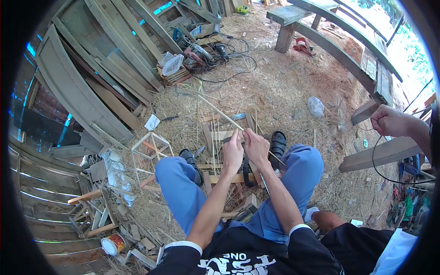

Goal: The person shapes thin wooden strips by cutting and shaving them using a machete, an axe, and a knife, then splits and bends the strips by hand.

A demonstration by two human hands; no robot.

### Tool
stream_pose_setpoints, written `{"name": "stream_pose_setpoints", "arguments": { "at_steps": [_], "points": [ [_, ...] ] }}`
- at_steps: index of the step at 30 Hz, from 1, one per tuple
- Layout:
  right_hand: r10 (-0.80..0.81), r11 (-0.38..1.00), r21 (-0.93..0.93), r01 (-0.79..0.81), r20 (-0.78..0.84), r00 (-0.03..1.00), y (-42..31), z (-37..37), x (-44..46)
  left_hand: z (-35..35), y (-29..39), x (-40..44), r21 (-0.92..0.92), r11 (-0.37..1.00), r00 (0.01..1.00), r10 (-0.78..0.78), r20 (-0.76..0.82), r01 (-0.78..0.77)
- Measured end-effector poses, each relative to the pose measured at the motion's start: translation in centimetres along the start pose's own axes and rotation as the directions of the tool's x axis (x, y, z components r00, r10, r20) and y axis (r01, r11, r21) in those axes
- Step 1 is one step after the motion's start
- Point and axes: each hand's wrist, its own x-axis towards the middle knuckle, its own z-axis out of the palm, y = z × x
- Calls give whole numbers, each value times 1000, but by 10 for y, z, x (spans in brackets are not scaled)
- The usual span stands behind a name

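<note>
A black shirt (pixel 236 250) with white lettering lies nearest, and from its white-edged sleeves two bare forearms reach forward between knees in blue trousers (pixel 178 185). The left hand (pixel 233 152) and right hand (pixel 256 146) are side by side, apparently touching, fingers curled closed around a thin pale stick (pixel 215 109); it slants out past them, forward and to the left, above the straw-covered ground. How tightly each finger presses cannot be told. Below the hands, partly hidden by them, lie thin strips and short pieces of wood, between two feet in dark sandals (pixel 278 143). Just left of the left knee stands an open frame of slender sticks (pixel 152 137), with a white scrap (pixel 152 122) at its top. At the right, well apart from the stick, another person's hand (pixel 388 120) is closed into a fist; whether it grips anything is unclear. Beyond, a clear plastic bag (pixel 316 106) lies on the ground. Farther off, corded power tools (pixel 199 56) sit beside a slatted crate (pixel 176 75), near curved wooden panels (pixel 68 78) leaning at the left, and a wooden bench (pixel 288 16) stands at the upper right.
</note>
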Motion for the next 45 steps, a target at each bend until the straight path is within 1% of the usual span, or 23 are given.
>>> {"name": "stream_pose_setpoints", "arguments": {
  "at_steps": [3, 6, 7, 10, 13, 16, 19, 22, 25, 28, 31, 34, 35, 36, 37, 38, 40, 41, 43, 44, 45],
  "points": [
    [-47, 999, 7, 47, -24, 999, 2, -2, -1, 1, -14, 0, -27, 996, 996, 88, -26, -89],
    [-144, 989, -25, 143, -41, 989, 3, -3, -3, -14, -27, 0, -108, 972, 978, 209, -13, -209],
    [-155, 988, -18, 155, -23, 988, 2, -5, -2, -32, -7, 0, -26, 1000, 990, 20, 137, -16],
    [-184, 983, 1, 184, -29, 983, -1, -12, -2, -34, -17, 2, -66, 984, 983, 169, 76, -165],
    [-201, 980, 1, 201, -37, 979, 5, -18, -6, -29, -17, -1, -83, 964, 964, 259, 53, -254],
    [-196, 981, -12, 196, 7, 981, 13, -18, -10, -29, -17, -4, -31, 977, 970, 214, 114, -212],
    [-220, 975, 9, 220, -4, 975, 17, -15, -12, -34, -20, -3, 86, 969, 961, 214, 175, -232],
    [-244, 969, 37, 245, -19, 970, 18, -14, -14, -40, -30, 1, 94, 953, 942, 266, 203, -289],
    [-246, 969, 29, 246, -4, 969, 17, -12, -15, -42, -37, 3, 38, 951, 935, 293, 198, -306],
    [-249, 968, 27, 249, 28, 968, 18, -14, -15, -42, -41, 2, 49, 939, 922, 324, 210, -341],
    [-252, 967, 44, 250, 53, 966, 16, -19, -15, -49, -40, 3, 35, 933, 905, 338, 258, -358],
    [-345, 926, 140, 351, -61, 936, 31, -13, -14, -67, -26, 1, 64, 943, 894, 286, 346, -326],
    [-216, 976, -31, 214, -82, 973, 56, -12, -6, -78, -27, -3, 75, 939, 873, 281, 399, -337],
    [-89, 978, -197, 64, -123, 988, 88, -16, 6, -92, -33, -12, 86, 934, 850, 273, 449, -346],
    [34, 996, -79, -50, -191, 981, 96, -44, 24, -104, -38, -22, 102, 928, 824, 263, 501, -358],
    [169, 986, 55, -160, -251, 953, 90, -71, 38, -112, -42, -29, 84, 936, 858, 275, 434, -343],
    [133, 982, 161, -98, -222, 966, 68, -85, 36, -117, -46, -45, 23, 954, 920, 282, 272, -300],
    [111, 977, 204, -69, -204, 973, 61, -87, 29, -118, -48, -44, -14, 982, 950, 187, 252, -189],
    [64, 978, 203, -42, -103, 993, 59, -65, 9, -121, -50, -27, -104, 994, 973, 1, 229, 23],
    [105, 976, 198, -96, -34, 994, 48, -59, 3, -120, -49, -18, -145, 981, 969, -94, 227, 130],
    [68, 975, 214, -64, -11, 998, 36, -57, 2, -118, -36, -18, -299, 938, 965, -107, 239, 178]
  ]
}}
